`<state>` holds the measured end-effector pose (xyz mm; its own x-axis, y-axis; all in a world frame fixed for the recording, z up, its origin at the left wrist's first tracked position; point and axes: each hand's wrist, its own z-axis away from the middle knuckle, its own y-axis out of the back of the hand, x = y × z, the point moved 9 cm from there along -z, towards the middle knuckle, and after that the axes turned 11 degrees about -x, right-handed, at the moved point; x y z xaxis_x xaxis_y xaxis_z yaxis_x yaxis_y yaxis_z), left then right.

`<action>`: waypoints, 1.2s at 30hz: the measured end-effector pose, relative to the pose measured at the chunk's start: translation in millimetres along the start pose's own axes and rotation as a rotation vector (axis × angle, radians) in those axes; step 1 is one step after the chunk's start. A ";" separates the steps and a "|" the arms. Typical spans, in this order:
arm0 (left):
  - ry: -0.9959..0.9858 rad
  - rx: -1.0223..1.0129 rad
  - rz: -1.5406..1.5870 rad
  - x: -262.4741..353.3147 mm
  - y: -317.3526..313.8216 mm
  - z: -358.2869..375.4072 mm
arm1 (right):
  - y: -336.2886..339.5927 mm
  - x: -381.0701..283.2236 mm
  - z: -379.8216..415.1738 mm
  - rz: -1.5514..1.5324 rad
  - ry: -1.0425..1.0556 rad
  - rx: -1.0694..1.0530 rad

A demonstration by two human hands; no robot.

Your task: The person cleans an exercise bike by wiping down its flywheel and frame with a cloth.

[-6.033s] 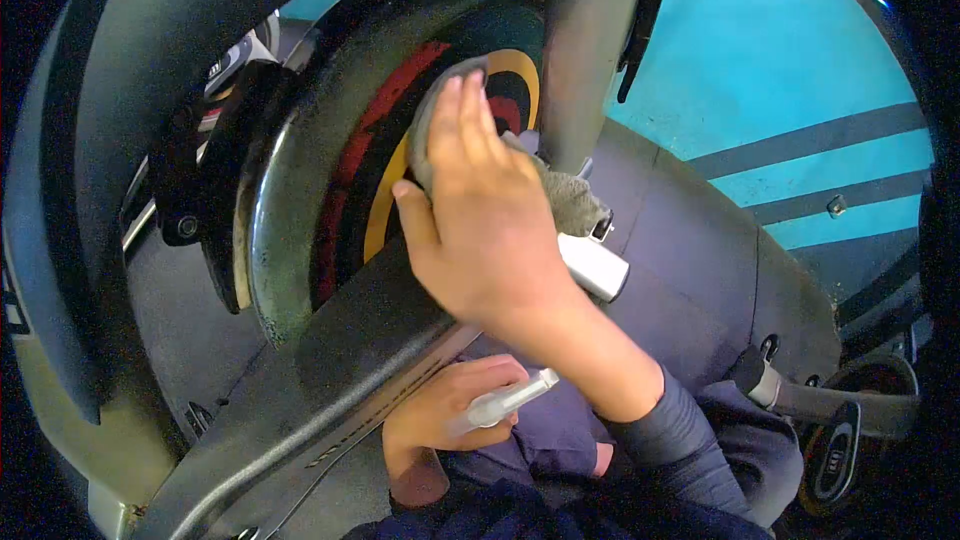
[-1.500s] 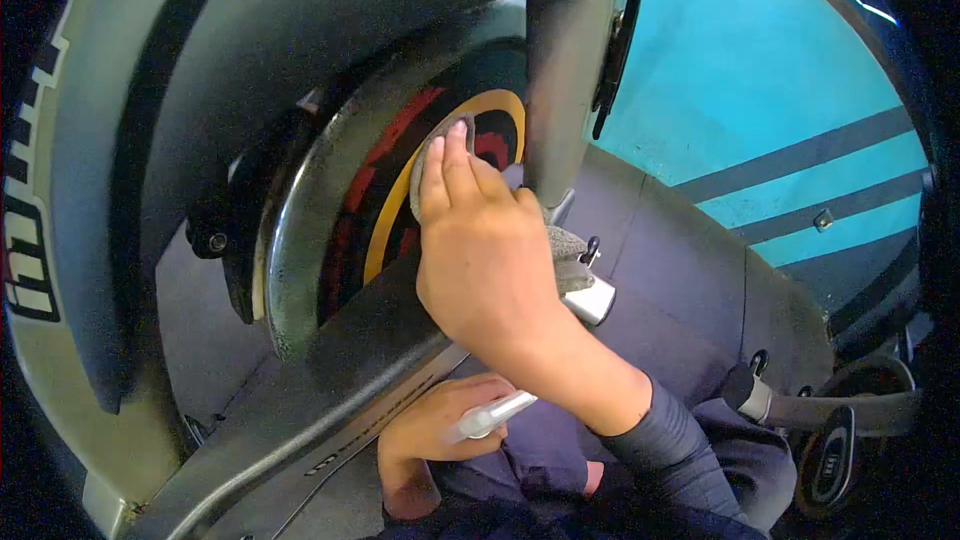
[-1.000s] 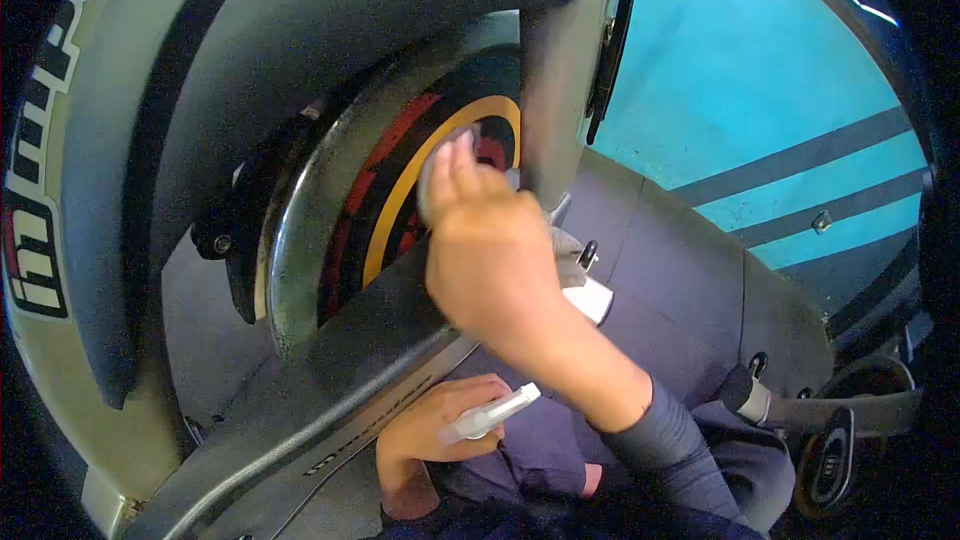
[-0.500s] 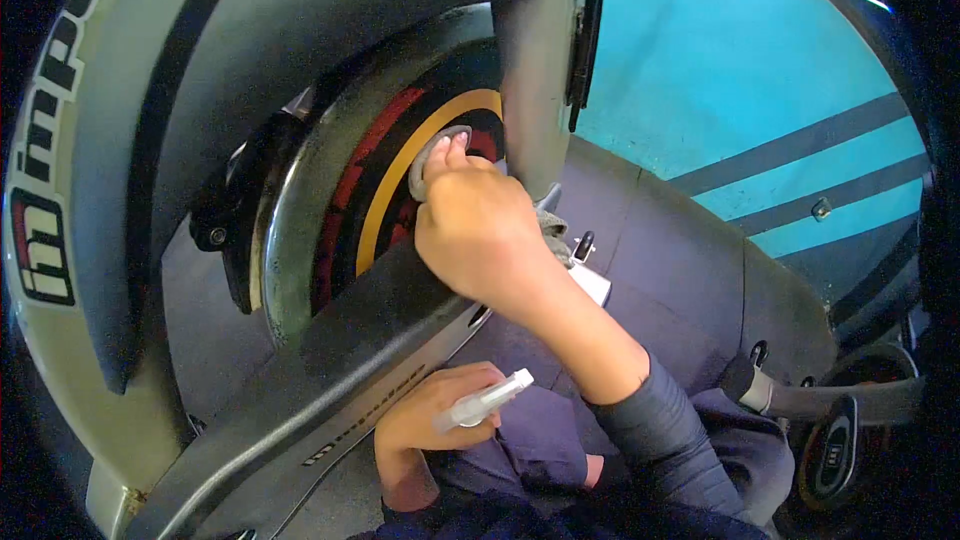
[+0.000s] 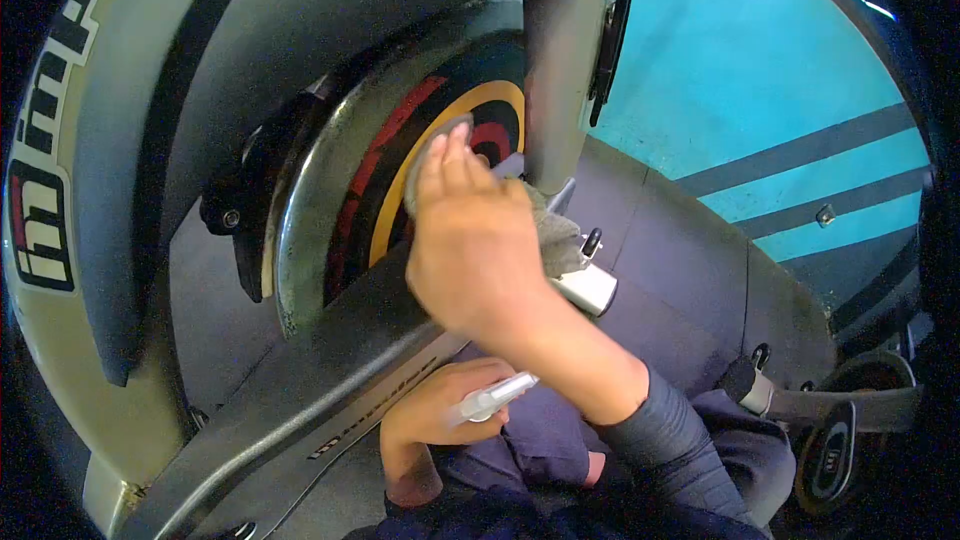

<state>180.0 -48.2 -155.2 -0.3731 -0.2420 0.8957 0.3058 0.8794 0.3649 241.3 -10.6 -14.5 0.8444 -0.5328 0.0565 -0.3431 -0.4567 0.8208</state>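
A grey cloth (image 5: 560,232) is under my right hand (image 5: 475,230), whose fingers press it on the face of a flywheel (image 5: 385,145) with yellow and red rings. Part of the cloth hangs out to the right of the hand. Lower down, my left hand (image 5: 445,405) is wrapped round a bottle with a white spray head (image 5: 495,397), below the black frame bar (image 5: 300,380) of the exercise bike. Most of the bottle is hidden by the hand.
The bike's curved grey cover (image 5: 110,170) fills the left side. A turquoise wall panel (image 5: 740,70) with dark stripes stands at the upper right, over dark floor tiles (image 5: 670,260). Another machine's round part (image 5: 830,450) is at the lower right.
My right hand has moved slightly down and its fingers are more stretched out. More of the cloth shows beside it. The view has shifted a little; my left hand still holds the bottle.
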 end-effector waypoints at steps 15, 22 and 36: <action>0.006 -0.014 -0.027 -8.3 -5.8 6.3 | 22.7 -11.0 -0.6 -0.164 0.089 0.007; -0.130 0.013 -0.136 2.5 0.9 -3.1 | 9.1 22.8 -14.3 -0.138 0.062 0.026; -0.019 -0.004 -0.019 1.5 -0.2 -2.0 | 7.9 15.5 -1.9 -0.114 0.083 0.013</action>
<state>181.2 -49.6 -153.4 -0.3952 -0.2511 0.8836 0.3019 0.8730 0.3831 252.5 -21.1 -6.1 0.9092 -0.4162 0.0104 -0.2478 -0.5208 0.8169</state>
